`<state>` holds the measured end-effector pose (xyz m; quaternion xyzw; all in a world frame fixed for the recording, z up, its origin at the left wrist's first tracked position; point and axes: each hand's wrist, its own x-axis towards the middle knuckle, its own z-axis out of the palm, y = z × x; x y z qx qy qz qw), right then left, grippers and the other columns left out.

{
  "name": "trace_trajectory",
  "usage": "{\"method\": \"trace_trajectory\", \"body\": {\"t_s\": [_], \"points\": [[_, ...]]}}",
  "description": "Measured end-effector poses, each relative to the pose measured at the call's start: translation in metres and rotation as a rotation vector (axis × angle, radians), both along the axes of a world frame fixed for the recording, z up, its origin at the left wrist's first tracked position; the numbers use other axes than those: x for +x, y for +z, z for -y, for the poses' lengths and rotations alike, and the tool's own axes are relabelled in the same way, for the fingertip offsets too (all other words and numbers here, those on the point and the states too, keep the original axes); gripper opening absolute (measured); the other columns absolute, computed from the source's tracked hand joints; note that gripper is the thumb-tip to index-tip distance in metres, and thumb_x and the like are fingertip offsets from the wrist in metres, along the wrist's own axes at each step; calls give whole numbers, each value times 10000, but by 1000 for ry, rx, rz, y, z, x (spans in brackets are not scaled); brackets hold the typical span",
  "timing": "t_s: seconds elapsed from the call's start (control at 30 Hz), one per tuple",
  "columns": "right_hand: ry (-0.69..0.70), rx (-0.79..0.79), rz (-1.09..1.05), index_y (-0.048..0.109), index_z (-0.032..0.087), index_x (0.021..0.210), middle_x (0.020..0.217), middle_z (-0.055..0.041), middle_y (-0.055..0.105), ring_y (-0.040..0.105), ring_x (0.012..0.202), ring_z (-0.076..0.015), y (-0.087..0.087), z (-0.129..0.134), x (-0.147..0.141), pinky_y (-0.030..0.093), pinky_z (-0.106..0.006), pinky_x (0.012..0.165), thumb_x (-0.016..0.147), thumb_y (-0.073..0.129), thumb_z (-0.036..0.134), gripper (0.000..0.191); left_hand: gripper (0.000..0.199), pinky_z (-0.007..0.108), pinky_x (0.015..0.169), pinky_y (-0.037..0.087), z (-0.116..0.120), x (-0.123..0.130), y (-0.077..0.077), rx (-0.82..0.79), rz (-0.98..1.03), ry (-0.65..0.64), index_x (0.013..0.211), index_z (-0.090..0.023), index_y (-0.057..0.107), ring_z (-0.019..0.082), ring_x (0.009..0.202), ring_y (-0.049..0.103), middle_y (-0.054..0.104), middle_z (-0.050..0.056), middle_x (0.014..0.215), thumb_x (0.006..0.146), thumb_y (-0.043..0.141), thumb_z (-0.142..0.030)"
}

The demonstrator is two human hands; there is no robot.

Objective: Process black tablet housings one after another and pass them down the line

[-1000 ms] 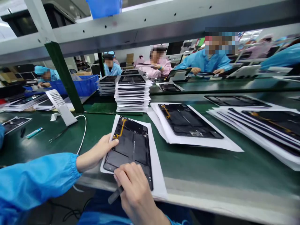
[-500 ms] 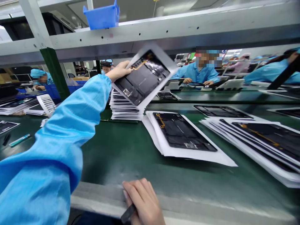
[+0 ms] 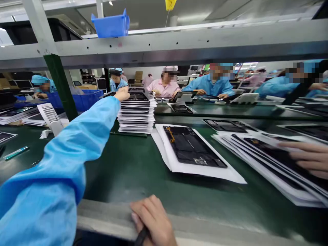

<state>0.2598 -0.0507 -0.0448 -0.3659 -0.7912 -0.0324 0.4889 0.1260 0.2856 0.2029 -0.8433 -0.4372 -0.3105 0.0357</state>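
Observation:
My left hand (image 3: 122, 94), at the end of a long blue sleeve, reaches far forward to the top of a tall stack of dark tablet panels interleaved with white sheets (image 3: 135, 114). Its fingers hold the edge of the dark top panel (image 3: 137, 96). My right hand (image 3: 151, 218) rests at the near bench edge, gripping a black pry tool (image 3: 142, 237). Between them, a tablet panel with an orange flex strip (image 3: 189, 147) lies on white paper. A co-worker's hand (image 3: 307, 155) lies on a lower, wider stack of panels (image 3: 263, 159) at the right.
A green conveyor belt (image 3: 123, 171) runs across the bench. A steel shelf beam (image 3: 164, 44) crosses overhead, carrying a blue plastic bin (image 3: 110, 24). A white fan (image 3: 48, 116) and a larger blue bin (image 3: 77, 99) stand at the left. Co-workers in smocks sit beyond.
My left hand has come down from the air with the panel, which now sits at the top of the stack. A co-worker's hand has entered at the right. My right hand stays at the bench edge.

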Motion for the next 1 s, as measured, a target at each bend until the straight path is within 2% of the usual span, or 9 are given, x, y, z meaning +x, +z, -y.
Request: {"method": "trace_trajectory", "body": {"t_s": [0.1,0.17,0.23,0.3,0.4,0.67,0.83,0.9,1.0], "points": [[-114,30,105,599,187,1270,1031,-76,709,610,902,-204,29,-9,60,475,-362,813,915,496,7,411,491,583,1244,249,30,-3,-37,50,-132,-86,1478,-100,477,345,1505,333,430,197,1564,994,527,-164],[-294,16,172,618,194,1290,1021,-85,702,578,882,-221,48,-24,108,468,-373,784,883,444,-24,494,547,533,1288,150,62,-8,-71,75,-228,-212,1489,-114,490,315,1556,240,434,157,1585,944,474,-67],[-371,-45,282,687,198,1182,1028,-104,699,550,875,-244,61,-43,147,465,-406,788,870,462,0,432,558,488,1297,161,98,-15,-106,93,-333,-354,1420,-187,585,282,1536,310,516,94,1539,890,494,-39],[-356,-106,353,727,204,1044,984,-89,704,544,834,-231,68,-61,171,468,-383,748,804,475,-27,417,551,481,1278,233,131,-22,-137,260,-524,-448,1401,-180,603,291,1512,361,528,111,1527,873,510,-53],[-301,-173,451,711,199,956,927,-71,685,555,836,-213,69,-76,179,465,-341,721,705,447,-79,459,537,468,1249,309,165,-31,-164,359,-606,-500,1385,-174,616,295,1464,441,593,116,1462,860,550,-82],[-302,-226,526,622,193,911,917,-58,620,513,837,-189,74,-63,154,416,-316,735,766,398,-97,394,534,483,1229,346,186,-57,-175,257,-592,-470,1360,-177,631,301,1424,497,624,125,1421,855,533,-34],[-255,-239,597,613,199,948,937,-55,633,507,857,-202,79,-55,145,380,-320,722,825,553,5,238,523,495,1237,333,188,-63,-181,188,-552,-464,1349,-180,634,297,1440,476,630,120,1412,860,526,-27],[-232,-232,602,606,202,927,914,-51,630,508,841,-198,83,-55,145,367,-314,708,814,576,7,227,485,517,1247,305,192,-60,-177,33,-476,-503,1324,-185,651,296,1450,462,642,119,1397,884,506,-41],[-206,-203,551,569,208,833,831,-30,600,514,794,-176,92,-59,150,379,-295,688,823,480,-43,266,351,551,1254,257,195,-45,-170,-387,-149,-581,1227,-189,701,306,1439,468,668,128,1351,941,503,-141]]}}
